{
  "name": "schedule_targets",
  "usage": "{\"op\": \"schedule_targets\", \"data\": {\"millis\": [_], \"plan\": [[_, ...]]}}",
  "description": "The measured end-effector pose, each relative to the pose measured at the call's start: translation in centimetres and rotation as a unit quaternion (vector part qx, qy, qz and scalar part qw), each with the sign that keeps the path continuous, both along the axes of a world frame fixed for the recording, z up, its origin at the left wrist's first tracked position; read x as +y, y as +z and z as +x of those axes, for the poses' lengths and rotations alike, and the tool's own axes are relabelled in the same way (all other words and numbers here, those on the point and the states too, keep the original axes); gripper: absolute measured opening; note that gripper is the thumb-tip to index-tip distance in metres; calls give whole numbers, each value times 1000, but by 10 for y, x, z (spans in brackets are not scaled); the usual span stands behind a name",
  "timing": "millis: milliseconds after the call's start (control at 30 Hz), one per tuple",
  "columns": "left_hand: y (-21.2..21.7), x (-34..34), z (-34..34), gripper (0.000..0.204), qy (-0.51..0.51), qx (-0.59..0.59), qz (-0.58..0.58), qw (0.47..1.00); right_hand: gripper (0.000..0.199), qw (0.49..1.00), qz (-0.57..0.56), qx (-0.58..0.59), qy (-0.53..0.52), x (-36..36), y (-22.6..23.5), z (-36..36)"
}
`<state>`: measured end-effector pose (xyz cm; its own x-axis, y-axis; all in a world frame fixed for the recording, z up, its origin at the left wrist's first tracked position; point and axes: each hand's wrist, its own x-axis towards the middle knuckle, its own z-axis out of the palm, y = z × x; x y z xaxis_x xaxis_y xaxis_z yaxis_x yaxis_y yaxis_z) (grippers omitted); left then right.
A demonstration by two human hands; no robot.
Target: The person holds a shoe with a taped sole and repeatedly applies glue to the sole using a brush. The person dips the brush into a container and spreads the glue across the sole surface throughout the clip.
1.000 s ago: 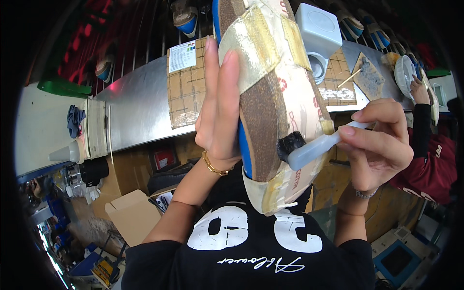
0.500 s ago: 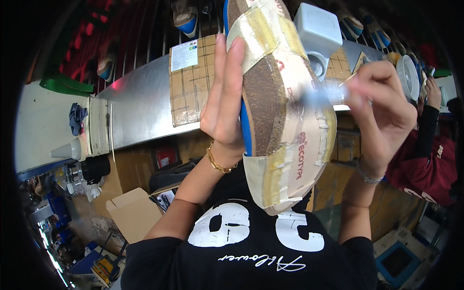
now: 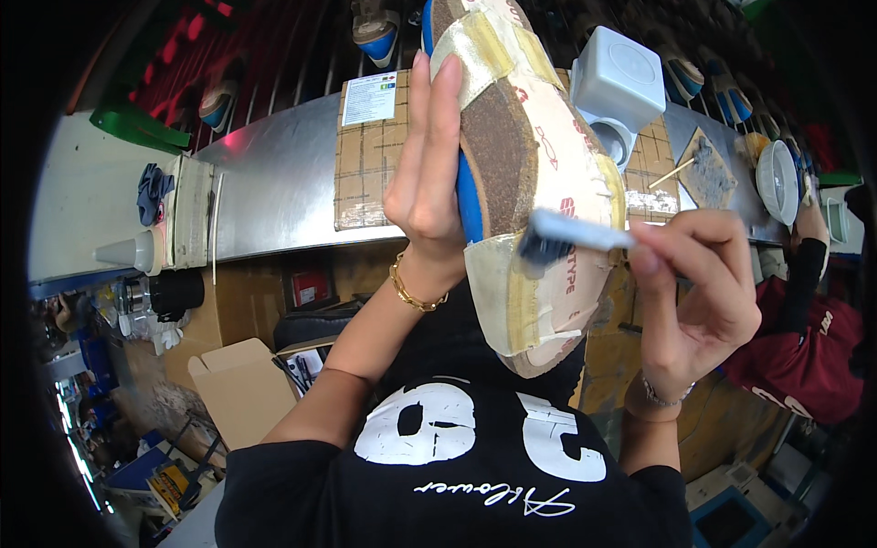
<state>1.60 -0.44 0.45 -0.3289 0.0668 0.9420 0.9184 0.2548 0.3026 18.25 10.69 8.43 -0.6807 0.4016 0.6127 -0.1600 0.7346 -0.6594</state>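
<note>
A sandal [image 3: 498,146] is held bottom side up in front of my chest. Its underside has a beige insole board, brown cork along one side, a blue edge and pale straps folded over and stuck down. My left hand [image 3: 429,183] is closed against the blue edge, two fingers reaching up along it; the thumb is hidden. In my right hand [image 3: 699,274], thumb and fingers pinch a small brush [image 3: 580,230] with a whitish handle and dark bristles. The blurred bristles are over the lower strap's yellowish edge; contact is hard to make out.
Behind the sandal is a metal bench [image 3: 265,183] with a cardboard box [image 3: 370,155], a white container [image 3: 619,78], a stained square board [image 3: 703,172] and a white bowl [image 3: 776,187]. More sandals [image 3: 376,36] sit on a rack beyond. Another person in maroon [image 3: 808,338] works at right.
My right hand has moved down and slightly left, bringing the brush from the middle of the underside to the lower strap. My left hand keeps its hold.
</note>
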Motion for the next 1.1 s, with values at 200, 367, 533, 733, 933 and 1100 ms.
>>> {"op": "schedule_targets", "data": {"millis": [200, 367, 533, 733, 933, 1100], "plan": [[4, 0, 2, 63, 1, -17, 5, 1000, 33, 996, 69, 51, 6, 6, 4, -5], [7, -2, 0, 61, -6, -8, 2, 1000, 36, 997, 56, 32, 38, 8, 3, 0], [7, -4, 4, 63, -14, -35, 0, 999, 36, 997, 44, 32, 57, 9, 2, 0], [4, -8, 6, 67, -17, -66, -27, 997, 37, 996, 50, 35, 63, 9, 2, 0], [2, -11, 11, 66, -31, -111, -52, 992, 41, 994, 58, 43, 80, 9, -1, 5], [-3, -13, 11, 64, -48, -137, -65, 987, 26, 992, 50, 10, 113, 12, -1, 14]]}}
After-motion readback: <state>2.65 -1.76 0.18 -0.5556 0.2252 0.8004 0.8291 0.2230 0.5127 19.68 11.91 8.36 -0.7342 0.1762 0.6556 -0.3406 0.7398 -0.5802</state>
